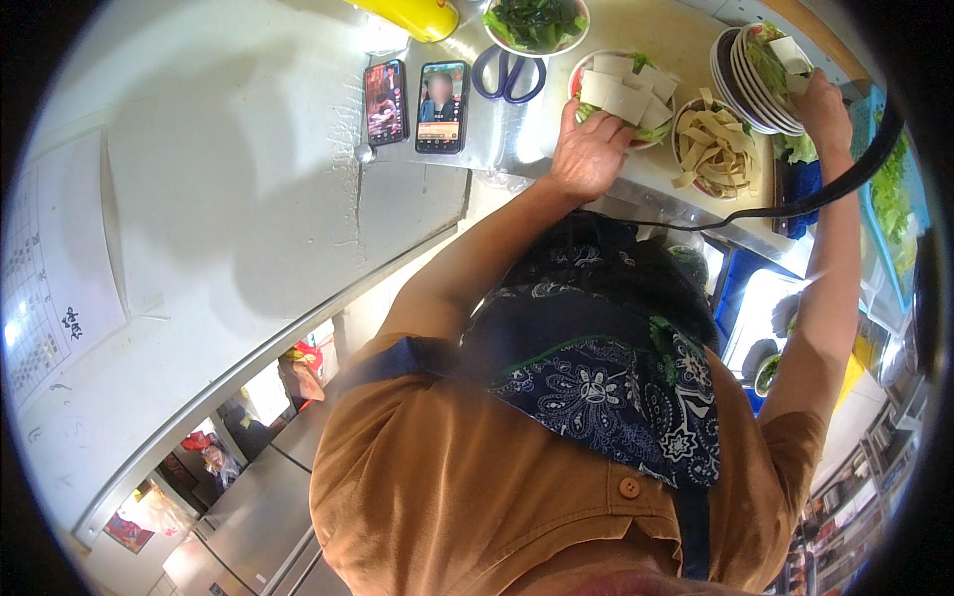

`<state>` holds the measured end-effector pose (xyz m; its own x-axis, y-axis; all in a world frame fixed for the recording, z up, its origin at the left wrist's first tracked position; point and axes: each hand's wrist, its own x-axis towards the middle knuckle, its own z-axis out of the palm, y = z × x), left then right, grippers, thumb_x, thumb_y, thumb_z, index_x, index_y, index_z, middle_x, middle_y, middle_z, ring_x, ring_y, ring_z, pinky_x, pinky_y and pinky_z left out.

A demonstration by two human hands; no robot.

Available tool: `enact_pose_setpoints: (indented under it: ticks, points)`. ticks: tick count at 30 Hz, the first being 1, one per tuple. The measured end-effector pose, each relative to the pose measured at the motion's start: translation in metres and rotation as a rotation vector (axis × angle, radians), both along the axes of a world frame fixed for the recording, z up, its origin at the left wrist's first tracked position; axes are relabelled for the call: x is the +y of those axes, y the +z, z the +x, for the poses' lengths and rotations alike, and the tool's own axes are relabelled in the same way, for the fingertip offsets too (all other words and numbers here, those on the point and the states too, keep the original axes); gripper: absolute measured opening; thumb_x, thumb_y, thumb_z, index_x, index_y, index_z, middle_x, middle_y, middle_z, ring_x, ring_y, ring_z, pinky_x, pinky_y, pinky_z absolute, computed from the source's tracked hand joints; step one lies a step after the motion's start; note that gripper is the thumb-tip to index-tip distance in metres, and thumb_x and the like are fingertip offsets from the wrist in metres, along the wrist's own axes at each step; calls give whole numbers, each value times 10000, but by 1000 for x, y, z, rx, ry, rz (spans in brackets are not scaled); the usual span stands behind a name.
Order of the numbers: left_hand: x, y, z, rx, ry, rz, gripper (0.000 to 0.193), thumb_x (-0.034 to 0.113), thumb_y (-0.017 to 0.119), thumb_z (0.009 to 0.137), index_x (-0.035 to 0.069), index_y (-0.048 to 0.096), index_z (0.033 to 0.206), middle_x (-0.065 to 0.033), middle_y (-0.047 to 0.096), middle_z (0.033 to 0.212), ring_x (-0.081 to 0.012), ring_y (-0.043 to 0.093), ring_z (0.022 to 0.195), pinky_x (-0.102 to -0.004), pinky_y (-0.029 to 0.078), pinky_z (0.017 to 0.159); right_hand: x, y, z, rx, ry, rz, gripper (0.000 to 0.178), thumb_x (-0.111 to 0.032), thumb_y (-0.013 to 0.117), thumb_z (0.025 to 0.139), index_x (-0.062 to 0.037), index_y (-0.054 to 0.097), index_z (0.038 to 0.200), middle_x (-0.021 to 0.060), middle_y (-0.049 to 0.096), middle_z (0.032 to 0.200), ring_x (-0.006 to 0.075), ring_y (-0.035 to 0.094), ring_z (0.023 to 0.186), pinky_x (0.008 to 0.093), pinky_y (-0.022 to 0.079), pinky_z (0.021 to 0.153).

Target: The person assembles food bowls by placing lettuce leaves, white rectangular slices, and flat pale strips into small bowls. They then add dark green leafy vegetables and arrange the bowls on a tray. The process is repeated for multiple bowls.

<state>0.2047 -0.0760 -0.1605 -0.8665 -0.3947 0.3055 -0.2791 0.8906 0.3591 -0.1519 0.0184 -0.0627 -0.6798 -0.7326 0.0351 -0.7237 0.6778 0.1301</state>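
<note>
My left hand (593, 151) is at the near rim of a bowl (660, 137) of leafy greens topped with white tofu-like slabs (616, 97). Its thumb lies along the left side and its fingers bend over the edge. My right hand (823, 111) is closed at the right edge of a stack of white plates (740, 84). Greens (763, 55) and a white slab (791, 55) lie on the top plate, beside my right fingers. What those fingertips grip is hidden. Between my hands stands a bowl of pale, flat strips (714, 149).
A bowl of dark leafy greens (537, 22), purple-handled scissors (509, 77) and two phones (386, 101) are on the counter's left part. A yellow bottle (422, 15) lies behind them. A black cable (795, 211) crosses the front edge. At right is a blue basket (906, 283) with lettuce.
</note>
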Motion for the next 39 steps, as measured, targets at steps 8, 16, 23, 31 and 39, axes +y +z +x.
enact_pose_setpoints:
  ticks: [8, 16, 23, 31, 39]
  points:
    - [1, 3, 1, -35, 10, 17, 361, 194, 688, 729, 122, 621, 1076, -14, 605, 1021, -193, 552, 1035, -541, 206, 1047, 8, -13, -6, -42, 22, -144, 360, -207, 443, 892, -210, 460, 1252, 245, 623, 1055, 420, 598, 995, 506, 485, 819]
    - [1, -1, 5, -50, 23, 24, 338, 187, 660, 742, 118, 621, 1071, -25, 593, 1064, -202, 539, 1066, -536, 204, 1058, 0, 13, 10, -136, 258, -547, 326, -159, 593, 873, -89, 543, 1187, 174, 661, 1015, 302, 658, 904, 352, 517, 777]
    - [3, -1, 8, 8, 10, 5, 312, 172, 652, 708, 88, 642, 1008, -43, 584, 1078, -228, 525, 1087, -539, 261, 1041, -24, 0, 105, -688, 293, -424, 216, -241, 596, 819, -58, 623, 930, 117, 635, 852, 278, 630, 809, 388, 512, 695]
    - [6, 11, 13, -28, -12, 47, 359, 148, 662, 729, 71, 618, 1078, -73, 571, 1114, -252, 505, 1124, -518, 236, 1060, -60, -49, 181, -374, 841, -612, 225, -83, 614, 750, -61, 590, 973, 101, 610, 892, 302, 611, 820, 385, 508, 674]
    - [5, 6, 25, -23, -4, 38, 347, 123, 631, 748, 86, 609, 1092, -67, 570, 1130, -253, 502, 1135, -516, 246, 1066, -57, -73, 214, -239, 989, -418, 194, -141, 563, 723, -77, 532, 904, 68, 532, 884, 267, 548, 872, 358, 482, 718]
